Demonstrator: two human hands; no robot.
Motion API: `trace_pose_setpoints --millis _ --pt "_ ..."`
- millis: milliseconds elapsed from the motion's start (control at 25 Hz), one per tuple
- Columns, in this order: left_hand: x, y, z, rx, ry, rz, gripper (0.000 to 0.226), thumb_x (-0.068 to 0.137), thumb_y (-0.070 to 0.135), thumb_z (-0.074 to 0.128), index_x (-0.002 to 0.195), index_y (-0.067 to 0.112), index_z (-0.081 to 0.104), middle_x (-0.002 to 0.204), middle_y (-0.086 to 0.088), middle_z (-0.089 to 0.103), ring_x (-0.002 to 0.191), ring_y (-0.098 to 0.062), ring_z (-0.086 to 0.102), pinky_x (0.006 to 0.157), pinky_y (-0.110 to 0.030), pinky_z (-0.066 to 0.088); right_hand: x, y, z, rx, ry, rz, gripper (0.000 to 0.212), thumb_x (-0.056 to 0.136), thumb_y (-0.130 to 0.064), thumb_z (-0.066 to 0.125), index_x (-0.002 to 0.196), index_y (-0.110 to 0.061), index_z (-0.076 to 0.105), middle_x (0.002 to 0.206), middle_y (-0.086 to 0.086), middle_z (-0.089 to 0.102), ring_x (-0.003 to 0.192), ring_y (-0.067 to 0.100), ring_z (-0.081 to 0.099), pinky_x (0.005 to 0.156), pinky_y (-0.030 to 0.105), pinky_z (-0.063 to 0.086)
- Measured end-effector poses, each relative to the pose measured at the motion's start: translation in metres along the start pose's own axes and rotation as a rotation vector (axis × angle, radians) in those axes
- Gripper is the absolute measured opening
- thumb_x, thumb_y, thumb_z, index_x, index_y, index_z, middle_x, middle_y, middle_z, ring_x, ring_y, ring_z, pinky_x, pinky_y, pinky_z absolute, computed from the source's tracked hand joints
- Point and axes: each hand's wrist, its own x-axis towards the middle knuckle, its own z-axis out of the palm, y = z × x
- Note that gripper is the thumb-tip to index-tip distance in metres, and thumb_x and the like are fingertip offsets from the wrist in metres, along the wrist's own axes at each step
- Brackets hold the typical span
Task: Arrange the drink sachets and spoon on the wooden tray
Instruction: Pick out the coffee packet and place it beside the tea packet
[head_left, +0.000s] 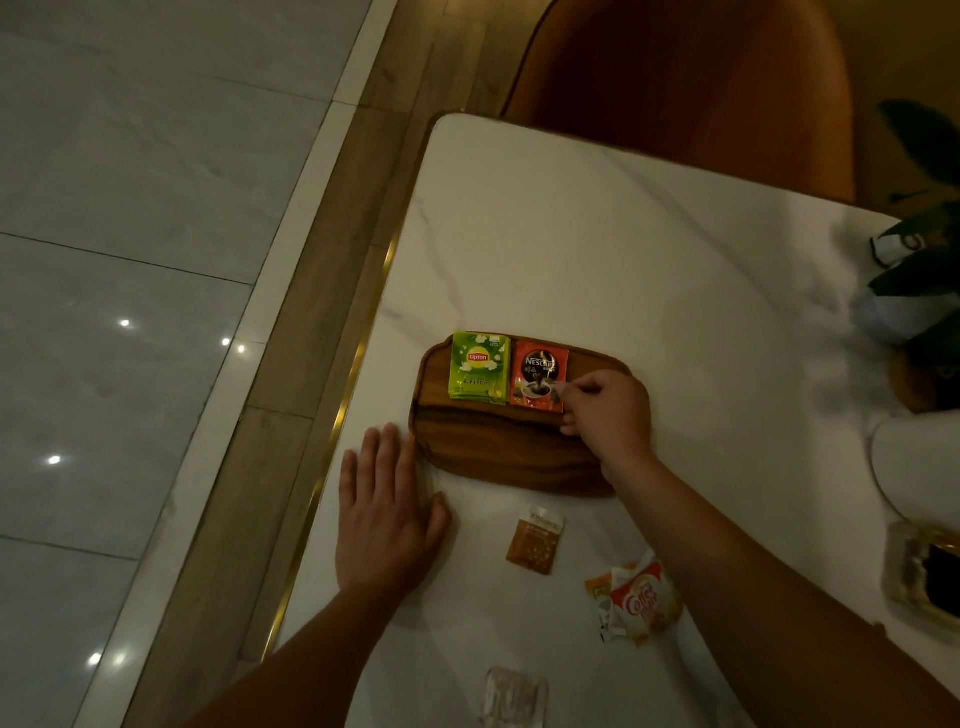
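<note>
While left hand lies flat | right fingers pinch red sachet | tray

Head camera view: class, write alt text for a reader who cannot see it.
A person's right hand sets a red Nescafe sachet beside a green Lipton sachet on a wooden tray, while the left hand rests flat on the white marble table. A brown sachet, Coffee-mate sachets and a clear packet lie on the table nearer the person.

A hotel-like lounge: marble table, polished tiled floor, orange chair.
</note>
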Motion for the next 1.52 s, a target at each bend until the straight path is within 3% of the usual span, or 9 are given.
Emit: trace_pose_setpoints --millis 240,520,720,920,1160,1360,1520 --pt "0.001 0.0 0.002 0.001 -0.001 -0.002 0.08 0.093 0.054 0.039 0.156 0.007 0.027 0.165 -0.017 0.024 0.155 -0.031 0.014 0.125 -0.051 0.012 0.004 0.004 0.003 0.014 0.011 -0.001 0.014 0.088 -0.024 0.07 0.099 -0.017 0.067 0.081 -0.004 0.068 0.052 0.014 0.066 0.048 0.028 0.056" --pt "0.0 0.0 0.003 0.003 0.009 -0.003 0.081 0.092 0.055 0.039 0.157 0.008 0.025 0.165 -0.017 0.023 0.155 -0.031 0.014 0.125 -0.05 0.009 0.01 0.005 0.005 -0.06 0.018 -0.091 0.009 0.086 -0.028 0.07 0.094 -0.025 0.066 0.076 -0.011 0.067 0.05 0.016 0.067 0.052 0.04 0.062" --pt "0.0 0.0 0.004 0.0 0.028 0.003 0.081 0.092 0.055 0.04 0.156 0.008 0.025 0.165 -0.017 0.024 0.155 -0.031 0.013 0.125 -0.049 0.009 0.01 0.006 0.005 -0.03 0.002 -0.064 0.014 0.087 -0.029 0.069 0.099 -0.024 0.065 0.088 -0.001 0.07 0.052 0.014 0.067 0.048 0.032 0.059" --pt "0.0 -0.001 0.005 0.002 0.03 0.0 0.08 0.093 0.055 0.04 0.156 0.008 0.026 0.166 -0.016 0.023 0.156 -0.03 0.012 0.125 -0.048 0.007 0.009 0.005 0.004 -0.024 0.002 -0.067 0.008 0.087 -0.029 0.069 0.092 -0.026 0.063 0.08 -0.01 0.066 0.053 0.018 0.068 0.057 0.043 0.062" --pt "-0.001 -0.001 0.005 -0.005 0.041 0.004 0.08 0.093 0.054 0.04 0.156 0.008 0.025 0.165 -0.017 0.024 0.156 -0.031 0.012 0.126 -0.049 0.007 0.0 0.003 -0.003 0.008 0.0 -0.051 0.008 0.087 -0.029 0.069 0.085 -0.028 0.061 0.081 -0.004 0.069 0.056 0.018 0.068 0.053 0.036 0.06" --pt "-0.001 0.0 0.002 -0.038 0.036 0.004 0.079 0.092 0.053 0.037 0.156 0.008 0.025 0.165 -0.016 0.026 0.156 -0.029 0.011 0.126 -0.05 0.008 -0.027 0.016 -0.026 0.089 -0.027 0.032 0.018 0.091 -0.023 0.066 0.106 -0.015 0.067 0.098 0.007 0.069 0.066 0.019 0.069 0.052 0.024 0.055" --pt "-0.002 0.001 -0.005 -0.089 0.02 -0.01 0.08 0.09 0.053 0.039 0.156 0.009 0.028 0.164 -0.016 0.028 0.155 -0.03 0.014 0.126 -0.05 0.008 -0.073 0.04 -0.057 0.131 -0.047 0.019 0.012 0.091 -0.019 0.066 0.102 -0.017 0.069 0.091 0.007 0.071 0.072 0.021 0.071 0.062 0.03 0.061"
